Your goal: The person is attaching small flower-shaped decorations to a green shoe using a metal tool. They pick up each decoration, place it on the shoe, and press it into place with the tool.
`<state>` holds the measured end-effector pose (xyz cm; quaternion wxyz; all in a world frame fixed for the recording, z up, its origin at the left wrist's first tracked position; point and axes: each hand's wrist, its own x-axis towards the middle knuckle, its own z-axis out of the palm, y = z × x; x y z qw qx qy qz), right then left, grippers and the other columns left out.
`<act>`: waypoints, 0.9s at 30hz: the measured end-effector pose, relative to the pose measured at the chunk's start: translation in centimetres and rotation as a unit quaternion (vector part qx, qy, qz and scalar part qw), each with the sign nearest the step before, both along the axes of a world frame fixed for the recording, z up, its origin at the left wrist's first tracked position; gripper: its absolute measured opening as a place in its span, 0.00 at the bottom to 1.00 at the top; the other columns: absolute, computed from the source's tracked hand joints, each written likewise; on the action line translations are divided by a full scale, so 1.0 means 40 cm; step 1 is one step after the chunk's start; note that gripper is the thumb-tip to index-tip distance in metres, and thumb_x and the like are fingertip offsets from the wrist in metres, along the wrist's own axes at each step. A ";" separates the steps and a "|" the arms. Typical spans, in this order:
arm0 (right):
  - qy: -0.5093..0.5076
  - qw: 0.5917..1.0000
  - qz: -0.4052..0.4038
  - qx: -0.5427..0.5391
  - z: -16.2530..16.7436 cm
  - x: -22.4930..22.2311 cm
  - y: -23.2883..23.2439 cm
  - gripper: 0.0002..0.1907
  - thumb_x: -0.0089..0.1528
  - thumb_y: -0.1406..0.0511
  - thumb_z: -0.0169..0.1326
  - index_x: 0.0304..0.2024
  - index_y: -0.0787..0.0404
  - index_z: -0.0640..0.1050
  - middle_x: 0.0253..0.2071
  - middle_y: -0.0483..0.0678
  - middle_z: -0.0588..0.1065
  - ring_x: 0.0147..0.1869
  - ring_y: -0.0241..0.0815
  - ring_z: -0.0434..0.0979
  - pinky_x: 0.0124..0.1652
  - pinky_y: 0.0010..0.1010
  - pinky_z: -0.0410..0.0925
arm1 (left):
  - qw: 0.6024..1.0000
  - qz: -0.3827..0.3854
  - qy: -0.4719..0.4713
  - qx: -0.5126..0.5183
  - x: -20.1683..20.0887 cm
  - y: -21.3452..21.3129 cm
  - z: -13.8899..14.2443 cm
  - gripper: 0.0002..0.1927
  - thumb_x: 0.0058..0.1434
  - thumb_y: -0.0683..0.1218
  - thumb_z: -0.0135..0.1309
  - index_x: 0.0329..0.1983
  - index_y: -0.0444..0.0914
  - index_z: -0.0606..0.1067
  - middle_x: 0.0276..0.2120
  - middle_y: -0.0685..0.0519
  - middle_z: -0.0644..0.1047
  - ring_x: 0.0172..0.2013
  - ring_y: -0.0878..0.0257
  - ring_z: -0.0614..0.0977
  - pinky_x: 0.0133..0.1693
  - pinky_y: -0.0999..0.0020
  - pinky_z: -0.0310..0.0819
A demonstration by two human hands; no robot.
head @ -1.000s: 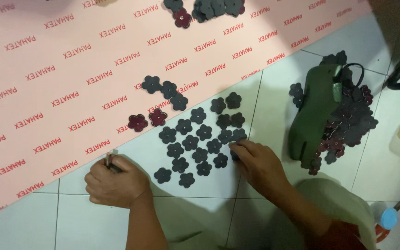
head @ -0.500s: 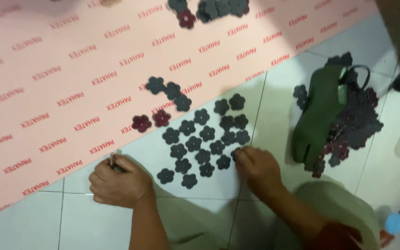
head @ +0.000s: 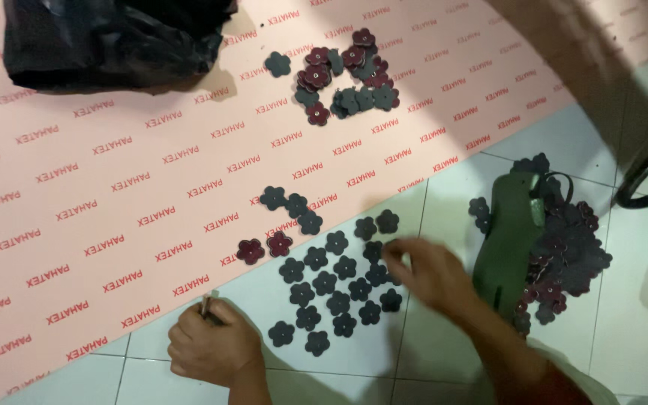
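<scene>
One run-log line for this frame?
left hand: grips small tool | right hand: on dark flower pieces | floor tile | pink sheet

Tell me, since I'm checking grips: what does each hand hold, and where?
Left hand grips a thin tool by its lower end. Right hand touches a dark flower piece; hold unclear.

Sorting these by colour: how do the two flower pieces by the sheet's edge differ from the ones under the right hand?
The two maroon flowers are dark red and lie on the pink sheet; the dark grey flowers are many, spread over white tile. Both share the petalled shape with a centre hole.
</scene>
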<state>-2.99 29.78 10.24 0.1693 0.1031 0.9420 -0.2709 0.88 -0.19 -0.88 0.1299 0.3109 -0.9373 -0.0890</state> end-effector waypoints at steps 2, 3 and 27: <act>0.090 0.996 0.001 0.025 -0.012 -0.112 0.003 0.10 0.61 0.60 0.59 0.41 0.58 0.83 0.40 0.50 0.82 0.37 0.48 0.81 0.41 0.38 0.73 | 1.000 0.004 -0.007 -0.001 0.001 0.001 0.000 0.08 0.71 0.50 0.56 0.41 0.42 0.75 0.42 0.52 0.74 0.47 0.49 0.75 0.49 0.48 0.64; 0.135 0.990 -0.005 0.044 -0.017 -0.173 0.008 0.10 0.64 0.60 0.58 0.43 0.58 0.83 0.40 0.51 0.81 0.35 0.49 0.81 0.42 0.38 0.73 | 1.000 0.003 -0.010 -0.001 0.000 0.000 -0.001 0.08 0.71 0.50 0.56 0.41 0.42 0.75 0.42 0.52 0.74 0.47 0.49 0.75 0.49 0.48 0.64; 0.327 0.941 0.066 0.056 -0.073 -0.385 0.102 0.12 0.64 0.69 0.62 0.50 0.60 0.80 0.49 0.51 0.74 0.51 0.52 0.79 0.48 0.40 0.72 | 1.000 0.004 -0.005 0.005 -0.002 0.001 -0.001 0.08 0.72 0.50 0.56 0.43 0.41 0.74 0.42 0.51 0.74 0.47 0.49 0.74 0.48 0.48 0.63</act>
